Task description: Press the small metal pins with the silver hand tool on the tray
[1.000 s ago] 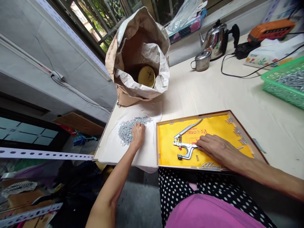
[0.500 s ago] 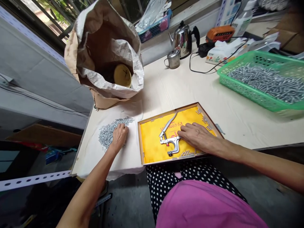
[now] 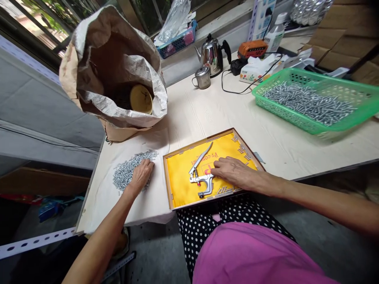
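My left hand (image 3: 142, 173) rests on the right side of a pile of small silver metal pieces (image 3: 126, 173), which look like pins or screws. Its fingers are curled together, and whatever lies between the fingertips is hidden. My right hand (image 3: 229, 170) is over a shallow tray (image 3: 167, 179) with a yellow lining, closed at the handle end of silver pliers (image 3: 204, 179). The other lever of the pliers angles up and away, and their jaws are apart. Small metal pins (image 3: 243, 151) lie in groups along the tray's edges.
A large open paper sack (image 3: 118, 126) with a yellow tub (image 3: 141, 99) stands behind the pile. To the right is a green basket (image 3: 281, 114) of metal pins. A kettle (image 3: 211, 55), a lidded cup (image 3: 203, 77) and a black cable (image 3: 237, 92) are at the back.
The view has shifted, so everything sits further left in the picture. Both hands keep nearly the same places, the left at the pile and the right at the pliers.
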`<state>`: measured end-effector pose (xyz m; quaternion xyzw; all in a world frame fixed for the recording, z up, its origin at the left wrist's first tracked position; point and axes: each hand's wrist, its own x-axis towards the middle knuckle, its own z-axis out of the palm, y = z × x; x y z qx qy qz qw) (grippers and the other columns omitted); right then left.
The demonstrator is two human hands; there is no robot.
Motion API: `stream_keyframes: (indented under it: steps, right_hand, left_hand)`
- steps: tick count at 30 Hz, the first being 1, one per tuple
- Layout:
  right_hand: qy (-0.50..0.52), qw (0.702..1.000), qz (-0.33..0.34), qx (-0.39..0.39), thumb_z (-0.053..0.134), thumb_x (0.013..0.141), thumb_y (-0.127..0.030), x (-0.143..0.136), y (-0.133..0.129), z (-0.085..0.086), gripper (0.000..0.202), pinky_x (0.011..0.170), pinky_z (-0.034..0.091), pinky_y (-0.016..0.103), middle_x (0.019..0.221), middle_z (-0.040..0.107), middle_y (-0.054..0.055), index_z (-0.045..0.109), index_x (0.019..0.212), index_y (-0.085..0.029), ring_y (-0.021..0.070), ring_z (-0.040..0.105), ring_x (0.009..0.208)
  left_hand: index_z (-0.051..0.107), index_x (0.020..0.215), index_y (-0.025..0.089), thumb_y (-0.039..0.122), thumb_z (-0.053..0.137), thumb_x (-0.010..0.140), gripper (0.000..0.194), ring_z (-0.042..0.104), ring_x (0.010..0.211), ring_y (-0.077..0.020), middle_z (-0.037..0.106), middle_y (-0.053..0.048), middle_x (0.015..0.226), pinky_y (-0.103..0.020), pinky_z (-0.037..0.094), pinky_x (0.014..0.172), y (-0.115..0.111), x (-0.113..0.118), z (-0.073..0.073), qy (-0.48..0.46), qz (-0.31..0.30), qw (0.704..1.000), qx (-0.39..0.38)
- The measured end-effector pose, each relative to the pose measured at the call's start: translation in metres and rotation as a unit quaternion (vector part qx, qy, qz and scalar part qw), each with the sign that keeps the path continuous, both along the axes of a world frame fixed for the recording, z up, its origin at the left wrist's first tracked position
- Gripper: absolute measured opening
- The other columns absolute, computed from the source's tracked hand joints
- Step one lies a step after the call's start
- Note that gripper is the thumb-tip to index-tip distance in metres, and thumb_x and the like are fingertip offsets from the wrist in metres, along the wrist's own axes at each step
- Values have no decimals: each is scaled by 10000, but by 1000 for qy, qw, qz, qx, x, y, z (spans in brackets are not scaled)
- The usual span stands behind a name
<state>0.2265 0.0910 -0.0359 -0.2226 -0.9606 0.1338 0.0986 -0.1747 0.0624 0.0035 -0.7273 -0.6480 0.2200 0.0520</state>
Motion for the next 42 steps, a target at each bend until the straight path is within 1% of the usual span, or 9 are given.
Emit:
stream_keyframes:
  steps: [5, 9, 12, 16, 19, 22, 28, 35, 42]
  right_hand:
    - [19, 1000, 13, 5, 522, 951, -93, 3, -2, -2, 198, 729, 357, 335, 937, 637, 64, 642, 1062, -206, 203, 545, 866]
    - [6, 1000, -4, 1, 535, 953, -123, 4, -4, -2, 147, 699, 353, 329, 914, 635, 67, 647, 1004, -204, 201, 538, 820]
    - [1, 1000, -5, -6, 539, 949, -129, 3, -4, -2, 139, 679, 347, 324, 917, 639, 70, 648, 993, -203, 191, 529, 789]
    - [3, 1000, -9, -7, 518, 956, -131, 3, -4, -4, 161, 682, 344, 328, 904, 621, 73, 645, 1024, -203, 197, 511, 791]
    - [16, 1000, -2, -7, 500, 957, -123, 5, -7, -5, 203, 710, 353, 334, 939, 614, 79, 623, 1098, -203, 214, 504, 841]
    - [29, 999, 2, -15, 471, 955, -105, 7, -13, -2, 236, 765, 376, 348, 995, 624, 87, 597, 1134, -194, 226, 508, 896]
    - [56, 997, -28, -40, 475, 925, -93, 6, -27, -3, 300, 893, 390, 407, 1135, 652, 100, 574, 1179, -218, 256, 535, 1043]
    - [50, 998, -29, -38, 497, 915, -131, 6, -28, -17, 364, 884, 383, 418, 1181, 654, 107, 541, 1265, -219, 265, 536, 1048]
    - [29, 999, -23, -20, 503, 923, -128, 1, -28, 0, 255, 840, 358, 388, 1108, 665, 118, 584, 1162, -163, 253, 529, 987]
  left_hand:
    - [639, 954, 174, 140, 374, 979, 268, 549, 1089, -275, 646, -140, 1064, -327, 449, 775, 1, 1, 4, -46, 7, 999, 10]
    - [632, 846, 181, 197, 471, 919, 177, 600, 967, -230, 677, -104, 968, -318, 472, 830, -4, 17, 10, -205, 78, 968, 125]
    - [667, 857, 171, 286, 599, 824, 138, 603, 713, -165, 683, -37, 807, -280, 494, 698, -20, 55, 16, -410, 219, 867, 181]
    - [722, 894, 141, 386, 774, 677, 331, 581, 622, -119, 707, -35, 798, -229, 465, 573, -54, 121, 20, -633, 317, 705, 38]
    - [709, 820, 131, 425, 840, 618, 380, 551, 546, -98, 662, -11, 676, -217, 446, 528, -72, 157, 16, -679, 374, 631, -43]
    - [677, 739, 130, 441, 867, 585, 396, 525, 500, -83, 615, 11, 590, -200, 426, 495, -75, 174, 11, -687, 422, 586, -81]
    - [661, 670, 126, 378, 884, 580, 349, 472, 430, -64, 583, 23, 515, -177, 351, 430, -66, 178, 9, -645, 474, 588, -117]
    - [632, 589, 123, 263, 825, 671, 252, 474, 420, -59, 574, 19, 481, -177, 362, 447, -58, 179, 15, -595, 493, 616, -156]
    - [607, 574, 130, 206, 784, 729, 248, 473, 419, -60, 574, 21, 476, -186, 362, 460, -50, 180, 19, -566, 497, 628, -195]
